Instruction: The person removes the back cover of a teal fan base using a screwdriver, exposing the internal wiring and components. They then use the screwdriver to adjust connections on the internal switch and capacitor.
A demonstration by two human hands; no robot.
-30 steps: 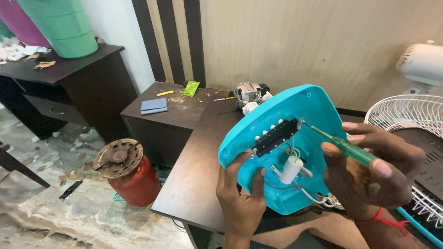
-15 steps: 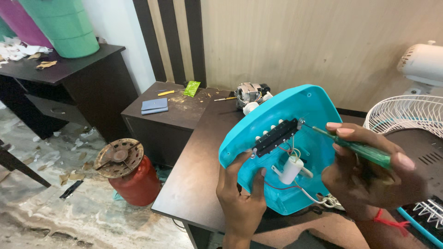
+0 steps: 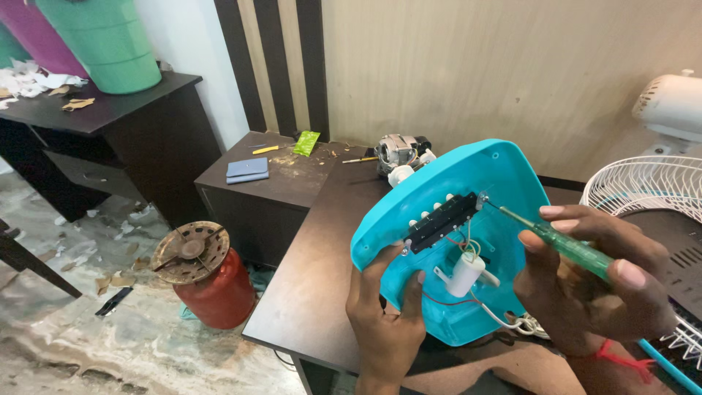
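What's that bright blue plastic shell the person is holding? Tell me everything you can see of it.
The turquoise plastic shell looks like a moulded housing with rounded corners, seen from its hollow inside. A black switch strip with white buttons runs across it, and a small white cylinder with red and white wires sits below. It is tilted upright over the dark table. The left hand grips its lower edge, and the right hand holds a green-handled screwdriver with its tip at the strip's end.
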